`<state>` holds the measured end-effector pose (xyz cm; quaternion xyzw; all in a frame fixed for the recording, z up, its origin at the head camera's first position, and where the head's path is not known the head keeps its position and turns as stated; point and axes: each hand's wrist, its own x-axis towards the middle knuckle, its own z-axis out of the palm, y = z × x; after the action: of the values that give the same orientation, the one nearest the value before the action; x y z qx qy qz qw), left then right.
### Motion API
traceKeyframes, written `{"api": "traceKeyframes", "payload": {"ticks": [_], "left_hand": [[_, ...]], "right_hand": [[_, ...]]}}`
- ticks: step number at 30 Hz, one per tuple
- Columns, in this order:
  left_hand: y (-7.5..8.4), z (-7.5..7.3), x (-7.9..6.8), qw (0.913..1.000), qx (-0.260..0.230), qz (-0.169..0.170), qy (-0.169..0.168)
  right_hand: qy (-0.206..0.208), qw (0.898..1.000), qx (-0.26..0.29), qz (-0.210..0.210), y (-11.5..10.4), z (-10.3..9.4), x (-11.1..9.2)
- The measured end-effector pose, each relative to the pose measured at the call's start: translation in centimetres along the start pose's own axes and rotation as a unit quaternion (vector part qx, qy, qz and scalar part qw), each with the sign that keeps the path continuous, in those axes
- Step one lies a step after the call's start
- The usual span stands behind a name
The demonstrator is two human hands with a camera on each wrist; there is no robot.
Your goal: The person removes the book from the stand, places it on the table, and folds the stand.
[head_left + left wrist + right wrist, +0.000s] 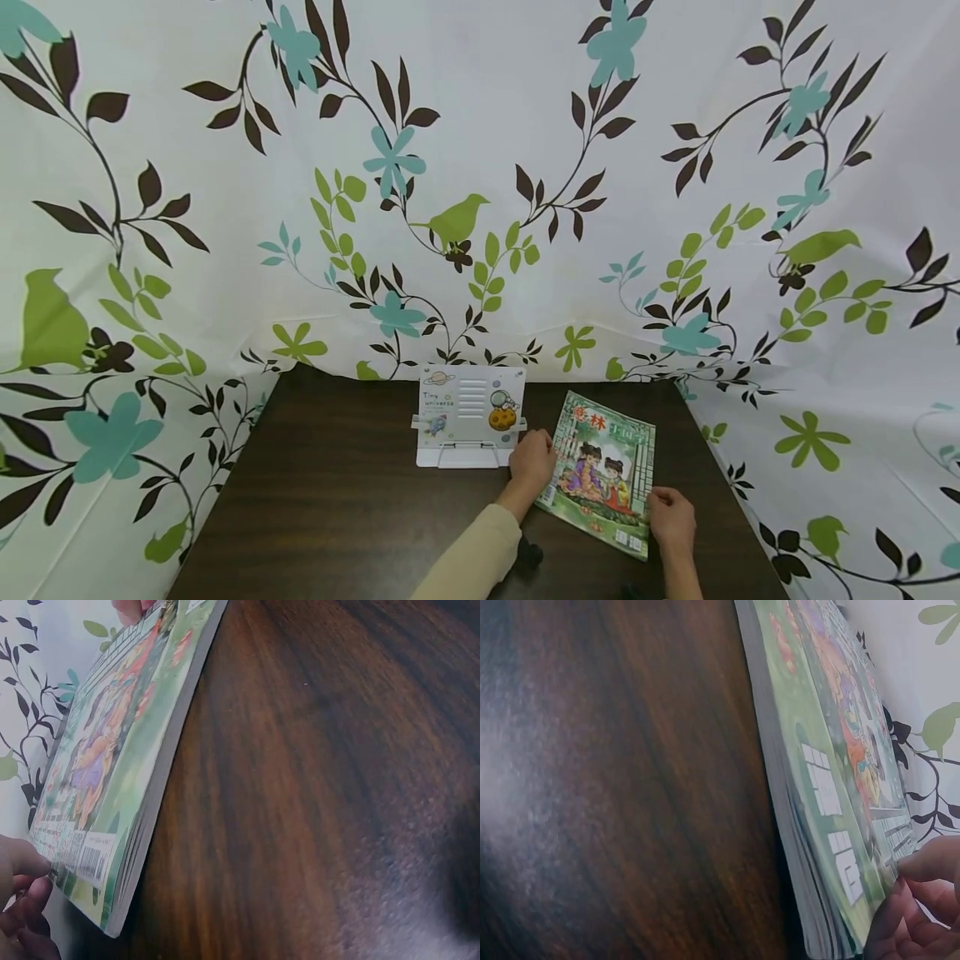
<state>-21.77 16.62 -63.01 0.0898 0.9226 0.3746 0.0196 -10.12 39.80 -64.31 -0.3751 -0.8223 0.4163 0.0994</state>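
A magazine (603, 471) with a green illustrated cover of two figures lies askew at the right of the dark table, its cover facing up. At its left edge, my left hand (534, 458) pinches the magazine, thumb on the cover and fingers curled at the side. Opposite it, my right hand (671, 518) pinches the right edge near the lower corner. The right wrist view shows the thumb (932, 859) at the cover's margin and the layered page edges. A white book stand (471, 417) printed "Tiny universe" stands upright just left of the magazine.
The dark wooden table (337, 492) ends at the back against a white curtain (480, 167) patterned with leaves, birds and flowers. The curtain also hangs along both sides. A small black object (529, 553) shows beside the left sleeve (472, 557).
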Motion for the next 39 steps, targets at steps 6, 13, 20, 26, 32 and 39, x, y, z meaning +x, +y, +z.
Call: {"api": "traceKeyframes", "payload": {"ticks": [6,13,20,26,32,39], "left_hand": [[0.0,0.7,-0.2,1.0,-0.003,0.0,-0.001],[-0.3,0.7,-0.2,0.9999,0.005,0.005,0.014],[-0.3,0.1,-0.6,0.9999,0.005,-0.001,0.009],[-0.4,0.3,-0.3,0.9997,0.021,-0.004,-0.007],[-0.3,0.1,-0.3,0.9996,0.015,-0.001,-0.024],[-0.3,-1.2,-0.6,0.9987,-0.034,0.016,-0.033]], "right_hand": [[-0.002,1.0,-0.016,0.002,-0.1,0.1,0.2],[-0.003,0.999,-0.032,0.007,-0.4,0.2,0.1],[-0.012,0.999,-0.044,0.013,-0.5,0.1,0.2],[-0.011,0.999,-0.048,0.007,-0.5,-0.1,0.2],[-0.01,0.999,-0.05,0.013,-0.5,-0.2,0.2],[-0.004,0.998,-0.067,-0.001,-0.8,-0.5,0.5]]}}
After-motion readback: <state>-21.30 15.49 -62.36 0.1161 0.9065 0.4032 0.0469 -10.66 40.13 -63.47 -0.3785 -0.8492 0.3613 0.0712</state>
